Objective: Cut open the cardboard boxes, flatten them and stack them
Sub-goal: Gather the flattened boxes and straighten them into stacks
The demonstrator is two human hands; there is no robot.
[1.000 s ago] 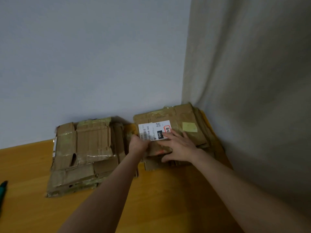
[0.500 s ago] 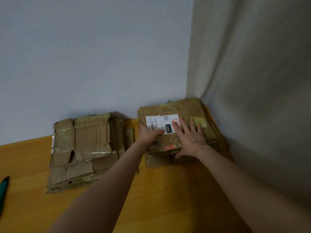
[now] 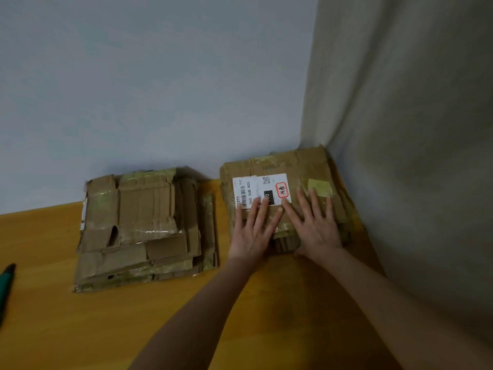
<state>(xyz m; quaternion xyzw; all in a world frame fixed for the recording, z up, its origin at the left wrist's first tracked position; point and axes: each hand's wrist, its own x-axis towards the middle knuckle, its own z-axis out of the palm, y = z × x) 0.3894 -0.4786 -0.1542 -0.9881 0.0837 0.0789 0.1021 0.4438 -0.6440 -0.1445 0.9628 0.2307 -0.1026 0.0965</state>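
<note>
Left hand [image 3: 250, 231] has uncurled to lie flat beside right hand [image 3: 316, 225], both pressing the right stack [image 3: 306, 166]; left stack [image 3: 144, 222] already flattened, so task looks near done.

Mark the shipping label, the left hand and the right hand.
shipping label [image 3: 257, 186], head view, white upper area.
left hand [image 3: 250, 232], head view, back of hand.
right hand [image 3: 316, 228], head view, back of hand.
</note>
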